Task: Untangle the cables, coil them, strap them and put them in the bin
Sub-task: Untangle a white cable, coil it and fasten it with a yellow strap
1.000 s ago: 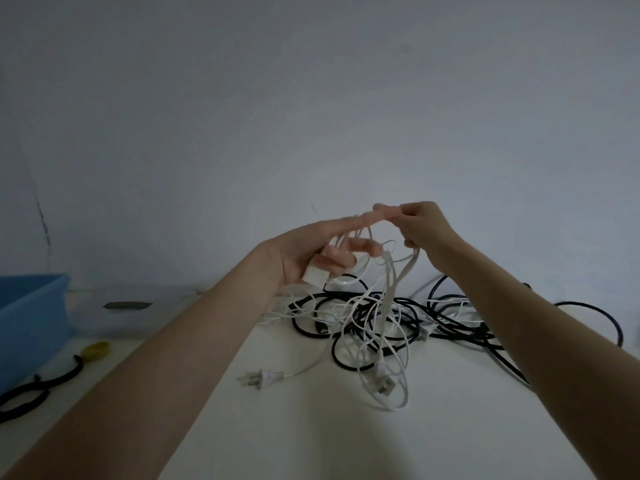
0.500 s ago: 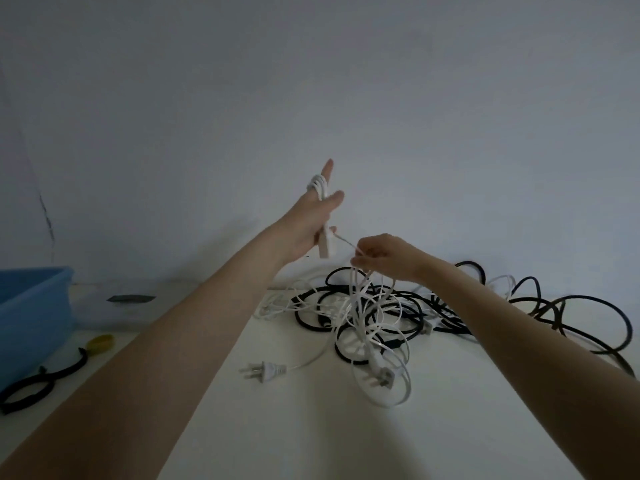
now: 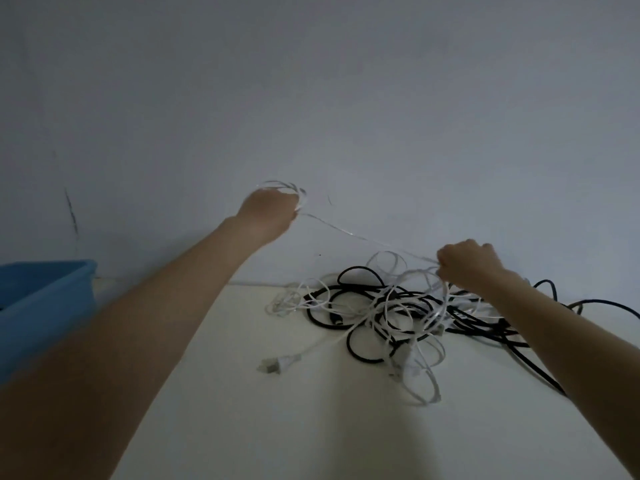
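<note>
A tangle of black and white cables (image 3: 398, 313) lies on the white table (image 3: 277, 427) by the wall. My left hand (image 3: 268, 211), raised above the table, holds a small coil of flat white cable (image 3: 349, 233) wound round its fingers. That cable runs taut down and right to my right hand (image 3: 465, 266), which grips it just above the tangle. A white two-pin plug (image 3: 277, 364) lies on the table in front of the pile. The blue bin (image 3: 41, 306) stands at the left edge.
A grey wall (image 3: 346, 98) rises right behind the table. Black cable loops (image 3: 588, 306) spread to the right past my right forearm. The front of the table shows bare white surface.
My left hand has turned over and closed on the coil, staying raised. My right hand has moved right and drawn the white cable taut. The view has shifted, so the bin sits lower left.
</note>
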### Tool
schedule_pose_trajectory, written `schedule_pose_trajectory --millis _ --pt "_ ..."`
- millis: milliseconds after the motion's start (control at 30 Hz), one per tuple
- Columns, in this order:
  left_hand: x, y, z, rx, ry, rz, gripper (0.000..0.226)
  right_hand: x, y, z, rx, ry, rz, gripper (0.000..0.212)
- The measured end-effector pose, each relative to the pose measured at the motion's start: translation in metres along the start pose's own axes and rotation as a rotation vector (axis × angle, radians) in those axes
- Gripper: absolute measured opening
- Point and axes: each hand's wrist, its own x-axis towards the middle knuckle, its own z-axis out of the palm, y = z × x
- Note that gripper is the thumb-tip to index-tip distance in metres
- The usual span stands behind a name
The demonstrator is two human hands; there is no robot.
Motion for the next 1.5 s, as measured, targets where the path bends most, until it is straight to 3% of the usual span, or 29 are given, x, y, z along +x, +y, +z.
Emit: schedule_pose_trajectory --millis 33,100,167,233,300,367,500,600,667,800,867,933,1000,1067,1167,1300,1400,1500 --pt "0.003 -0.005 -0.003 -0.001 0.015 -0.049 0.022 0.0 0.005 -0.004 -0.062 0.074 0.061 0.023" --pt "0.008 -0.007 -0.006 0.055 0.023 -0.147 0.026 0.007 0.006 -0.026 0.146 0.235 0.178 0.029" --pt "0.012 -0.002 -0.005 0.072 0.069 -0.117 0.016 0.022 0.001 -0.055 0.723 0.328 0.314 0.035" --pt "0.011 0.002 -0.004 0.07 0.106 -0.085 0.014 0.037 -0.005 -0.083 1.275 0.365 0.338 0.036" --pt "0.01 0.004 -0.002 0.015 0.069 -0.069 0.022 0.047 -0.011 -0.115 1.546 0.427 0.262 0.031" --pt "0.007 0.007 0.002 -0.057 -0.024 -0.051 0.032 0.053 -0.016 -0.145 1.489 0.551 0.154 0.028" --pt "0.001 0.009 0.011 -0.343 -0.184 -0.096 0.033 0.056 -0.015 -0.194 1.141 0.855 0.0 0.032" --pt "-0.003 0.008 0.012 -0.562 -0.262 -0.146 0.031 0.06 -0.018 -0.203 0.985 0.9 -0.093 0.03" --pt "-0.007 0.008 0.012 -0.69 -0.312 -0.183 0.029 0.071 -0.019 -0.186 0.746 0.753 -0.032 0.03" --pt "-0.012 0.003 0.011 -0.956 -0.441 -0.256 0.029 0.049 -0.025 -0.131 0.484 -0.022 0.07 0.046" --pt "-0.015 0.005 0.012 -1.031 -0.538 -0.255 0.029 0.039 -0.035 -0.111 0.547 -0.036 -0.05 0.056" --pt "-0.017 0.013 0.015 -1.081 -0.621 -0.239 0.03 0.024 -0.049 -0.102 0.805 -0.058 -0.263 0.051" --pt "-0.02 0.022 0.02 -1.106 -0.644 -0.219 0.028 0.006 -0.064 -0.096 1.08 -0.346 -0.416 0.048" --pt "-0.021 0.029 0.024 -1.12 -0.629 -0.214 0.028 -0.003 -0.067 -0.086 1.149 -0.547 -0.469 0.047" --pt "-0.019 0.029 0.027 -1.278 -0.571 -0.263 0.033 0.0 -0.056 -0.072 1.259 -0.531 -0.364 0.025" --pt "-0.016 0.025 0.024 -1.694 -0.409 -0.357 0.037 0.005 -0.031 -0.061 1.393 -0.412 -0.228 0.019" --pt "-0.016 0.031 0.023 -1.868 -0.389 -0.333 0.038 -0.001 -0.032 -0.064 1.253 -0.46 -0.335 0.014" --pt "-0.013 0.04 0.028 -1.836 -0.45 -0.346 0.06 -0.013 -0.05 -0.076 1.063 -0.686 -0.538 0.033"
